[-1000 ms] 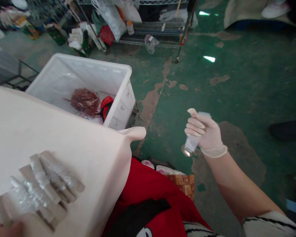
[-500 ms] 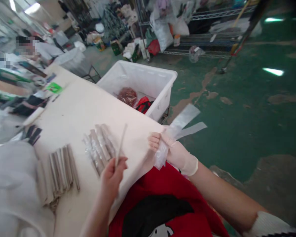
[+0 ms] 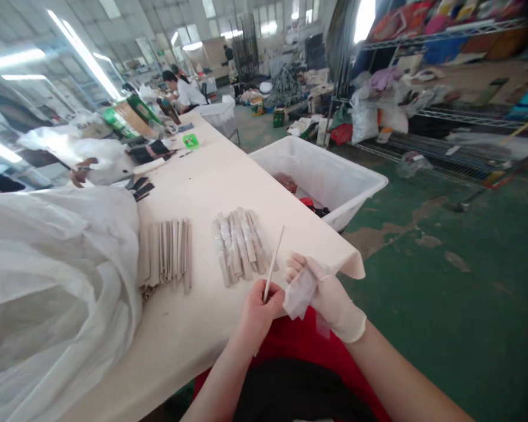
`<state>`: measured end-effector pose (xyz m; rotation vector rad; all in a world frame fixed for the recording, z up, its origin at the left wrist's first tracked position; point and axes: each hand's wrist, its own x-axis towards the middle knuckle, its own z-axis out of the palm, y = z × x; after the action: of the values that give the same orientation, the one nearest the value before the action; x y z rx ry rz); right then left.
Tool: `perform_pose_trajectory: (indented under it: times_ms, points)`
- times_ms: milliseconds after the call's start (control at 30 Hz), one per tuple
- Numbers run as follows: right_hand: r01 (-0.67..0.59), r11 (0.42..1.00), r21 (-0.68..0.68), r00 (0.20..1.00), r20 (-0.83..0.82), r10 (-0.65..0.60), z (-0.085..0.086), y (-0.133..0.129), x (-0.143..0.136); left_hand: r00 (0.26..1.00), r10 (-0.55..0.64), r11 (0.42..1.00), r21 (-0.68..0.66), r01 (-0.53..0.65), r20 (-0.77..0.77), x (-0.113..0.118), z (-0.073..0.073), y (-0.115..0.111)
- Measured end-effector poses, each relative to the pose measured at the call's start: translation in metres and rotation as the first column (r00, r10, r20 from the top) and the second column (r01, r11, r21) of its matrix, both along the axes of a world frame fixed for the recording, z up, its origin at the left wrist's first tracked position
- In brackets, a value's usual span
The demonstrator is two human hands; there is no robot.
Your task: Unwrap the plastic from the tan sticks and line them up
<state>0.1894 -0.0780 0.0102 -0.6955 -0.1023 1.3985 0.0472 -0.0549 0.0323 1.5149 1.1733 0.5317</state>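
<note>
My bare left hand (image 3: 261,308) is closed on a thin pale strip (image 3: 274,264), which points up and away over the table edge. Just to its right, my right hand (image 3: 332,296), in a whitish glove, grips a crumpled clear plastic sleeve (image 3: 300,293). The two hands are close together at the near table edge. Beyond my left hand lies a group of plastic-wrapped beige strips (image 3: 240,246). Farther left on the table is a row of unwrapped beige strips (image 3: 169,252), side by side.
The long cream table (image 3: 220,176) carries a big white sack (image 3: 70,281) at left and a small green tray (image 3: 190,140) farther off. A white bin (image 3: 347,176) stands beyond its right edge. Wire shelves (image 3: 444,117) are at the right. A person (image 3: 188,92) sits far back.
The view has swung up and left. My right hand has brought the plastic, whose long ends stuck out to the right, closer to my left hand. The strip remains in my left hand.
</note>
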Motion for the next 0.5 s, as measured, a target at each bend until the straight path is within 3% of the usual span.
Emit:
perform_pose_trajectory:
  times_ms: [133, 333, 400, 500]
  points:
    - [0.084, 0.990, -0.111, 0.956, 0.291, -0.048, -0.006, 0.001, -0.012, 1.000, -0.023, 0.999, 0.045, 0.022, 0.021, -0.011, 0.015, 0.011]
    - [-0.264, 0.963, -0.054, 0.929, 0.254, 0.269, 0.008, -0.012, -0.033, 0.999, 0.026, 0.994, 0.109, -0.029, 0.028, -0.013, 0.020, 0.022]
    - [-0.244, 0.962, -0.124, 0.916, 0.298, 0.270, 0.016, -0.012, -0.037, 1.000, 0.013, 0.992, 0.122, -0.015, 0.023, -0.015, 0.019, 0.024]
    - [-0.103, 0.971, -0.214, 0.921, 0.349, 0.174, 0.022, -0.003, -0.032, 0.998, -0.051, 0.991, 0.122, 0.046, 0.037, -0.027, 0.017, 0.024]
